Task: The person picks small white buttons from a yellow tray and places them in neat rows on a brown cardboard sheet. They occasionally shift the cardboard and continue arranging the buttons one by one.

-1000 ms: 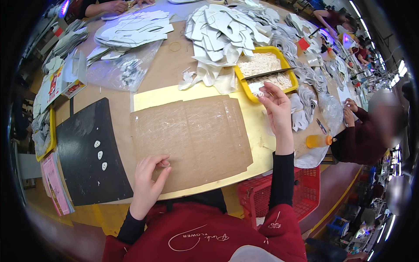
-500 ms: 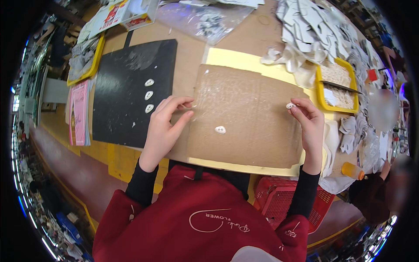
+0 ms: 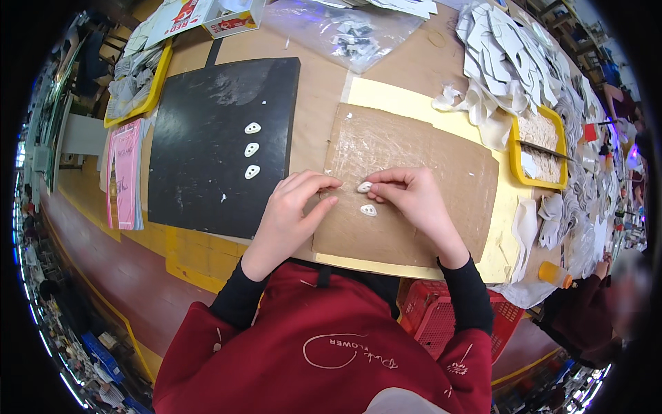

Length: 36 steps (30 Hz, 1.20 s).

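Between the thumb and forefinger of my right hand (image 3: 407,196) is a small white rounded piece with dark holes (image 3: 364,187), held over the brown cardboard sheet (image 3: 441,179). A similar white piece (image 3: 369,210) lies on the cardboard just below it. My left hand (image 3: 295,210) hovers by the cardboard's left edge, thumb and forefinger apart, nothing visible between them. On the black board (image 3: 200,138) to the left, three matching pieces form a column: a far one (image 3: 253,128), a middle one (image 3: 252,150) and a near one (image 3: 252,172).
A yellow tray (image 3: 515,148) of pale scraps, crossed by a dark blade-like strip, stands at right. White cut pieces (image 3: 503,48) pile behind it. A clear plastic bag (image 3: 303,21) lies at the back. Left are a pink booklet (image 3: 124,172) and another yellow tray (image 3: 162,76).
My right hand has come left from the cardboard's right side with the white piece, to above the other piece. My left hand stays near the cardboard's left edge. The whole view has shifted slightly.
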Each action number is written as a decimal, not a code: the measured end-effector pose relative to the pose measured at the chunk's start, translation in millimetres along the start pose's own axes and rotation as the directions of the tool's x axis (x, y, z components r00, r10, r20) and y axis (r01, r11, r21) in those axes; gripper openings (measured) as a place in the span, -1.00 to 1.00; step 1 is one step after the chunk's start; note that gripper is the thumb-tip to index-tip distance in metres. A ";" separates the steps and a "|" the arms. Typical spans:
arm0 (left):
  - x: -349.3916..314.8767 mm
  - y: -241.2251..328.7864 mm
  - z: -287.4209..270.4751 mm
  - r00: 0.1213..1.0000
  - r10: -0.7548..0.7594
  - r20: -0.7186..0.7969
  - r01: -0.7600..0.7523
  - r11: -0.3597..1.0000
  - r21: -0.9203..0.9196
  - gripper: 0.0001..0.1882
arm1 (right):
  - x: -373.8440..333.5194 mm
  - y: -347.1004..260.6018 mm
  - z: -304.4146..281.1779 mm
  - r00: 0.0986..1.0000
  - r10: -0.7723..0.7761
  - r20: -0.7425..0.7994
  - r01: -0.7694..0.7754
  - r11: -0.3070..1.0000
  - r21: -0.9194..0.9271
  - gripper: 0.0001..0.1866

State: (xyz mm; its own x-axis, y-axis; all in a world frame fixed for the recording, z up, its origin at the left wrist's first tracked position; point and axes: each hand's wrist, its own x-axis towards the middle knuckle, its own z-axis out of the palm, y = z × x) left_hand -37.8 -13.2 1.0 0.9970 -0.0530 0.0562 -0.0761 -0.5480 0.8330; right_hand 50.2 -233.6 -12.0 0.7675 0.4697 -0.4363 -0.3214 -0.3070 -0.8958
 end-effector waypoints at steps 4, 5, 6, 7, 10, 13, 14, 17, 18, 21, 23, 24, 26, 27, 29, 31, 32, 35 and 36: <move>-0.3 -3.7 -4.9 0.999 -0.029 -0.024 0.028 0.999 -0.038 -0.80 | 2.2 -4.7 9.1 0.998 0.050 -0.026 -0.050 0.999 0.001 -0.80; -1.1 -5.3 -5.2 0.999 -0.018 -0.036 0.018 1.000 -0.022 -0.80 | 3.3 -7.0 9.8 0.998 0.058 -0.037 -0.059 0.998 -0.004 -0.80; -3.4 -7.8 -5.0 0.999 -0.007 -0.049 0.007 1.000 -0.006 -0.80 | 2.8 -8.0 10.9 0.996 0.085 -0.027 -0.086 0.996 -0.024 -0.81; -3.2 -10.1 -4.6 0.998 0.011 -0.065 -0.010 1.000 0.010 -0.80 | 3.2 -9.6 10.7 0.994 0.105 -0.020 -0.106 0.993 -0.047 -0.81; -3.2 -14.4 -2.0 0.997 0.017 -0.075 -0.017 1.000 -0.001 -0.82 | 18.3 -4.5 13.1 0.985 -0.142 -0.094 0.134 0.987 -0.085 -0.81; -1.7 -9.5 6.4 0.993 0.100 -0.060 -0.095 0.992 0.087 -0.82 | 40.0 -19.7 12.4 0.949 -0.270 -0.161 0.230 0.946 -0.228 -0.81; -0.7 -6.4 10.0 0.993 0.106 -0.044 -0.105 0.994 0.022 -0.83 | 49.2 -29.7 11.9 0.946 -0.270 -0.182 0.210 0.933 -0.293 -0.82; -1.4 3.0 16.8 0.995 0.102 -0.011 -0.102 0.993 -0.059 -0.83 | 78.4 -27.2 14.7 0.888 -0.371 -0.272 0.247 0.884 -0.397 -0.82; -2.3 4.7 16.2 0.995 0.097 0.001 -0.097 0.993 -0.065 -0.83 | 84.0 -20.7 15.1 0.881 -0.384 -0.277 0.253 0.876 -0.410 -0.81; -6.3 3.2 14.3 0.997 0.072 0.012 -0.071 0.995 -0.077 -0.83 | 88.0 -15.7 19.7 0.869 -0.405 -0.283 0.281 0.876 -0.392 -0.82; -9.1 -1.3 15.1 0.997 0.067 0.032 -0.064 0.994 -0.084 -0.83 | 89.6 -19.5 21.2 0.854 -0.431 -0.290 0.304 0.868 -0.393 -0.84; -9.9 -3.3 15.4 0.997 0.065 0.042 -0.061 0.994 -0.088 -0.83 | 90.5 -20.9 21.9 0.846 -0.444 -0.295 0.316 0.863 -0.394 -0.84; -10.0 -5.5 14.0 0.997 0.065 0.048 -0.061 0.995 -0.079 -0.83 | 91.7 -20.2 24.0 0.795 -0.546 -0.264 0.325 0.752 -0.573 -0.86; -9.7 -6.1 13.4 0.997 0.066 0.051 -0.062 0.995 -0.075 -0.83 | 92.1 -19.7 24.8 0.769 -0.593 -0.241 0.322 0.684 -0.655 -0.87; -7.8 -4.3 12.0 0.997 0.078 0.025 -0.076 0.995 -0.061 -0.83 | 90.9 -18.7 26.2 0.728 -0.654 -0.208 0.302 0.577 -0.759 -0.88; -6.4 -2.0 11.5 0.997 0.080 0.018 -0.079 0.995 -0.055 -0.83 | 90.3 -18.6 26.3 0.698 -0.695 -0.173 0.286 0.492 -0.822 -0.88; -6.0 -0.8 11.9 0.997 0.076 0.024 -0.075 0.996 -0.055 -0.83 | 89.8 -19.0 25.6 0.690 -0.707 -0.159 0.283 0.465 -0.839 -0.88; -4.9 0.6 15.5 0.995 0.087 0.051 -0.085 0.995 -0.050 -0.82 | 86.2 -20.5 18.0 0.660 -0.748 -0.069 0.317 0.361 -0.877 -0.84; -4.0 1.2 17.4 0.993 0.097 0.063 -0.093 0.994 -0.049 -0.81 | 83.0 -21.5 13.0 0.649 -0.760 -0.033 0.333 0.322 -0.886 -0.82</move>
State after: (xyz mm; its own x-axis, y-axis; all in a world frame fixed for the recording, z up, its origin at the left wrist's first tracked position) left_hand -42.1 -28.2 -7.9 0.9822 -0.1585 0.1013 -0.1682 -0.4992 0.8500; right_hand 113.7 -177.2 -30.1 0.7606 0.5108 0.4007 0.6433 -0.6763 -0.3589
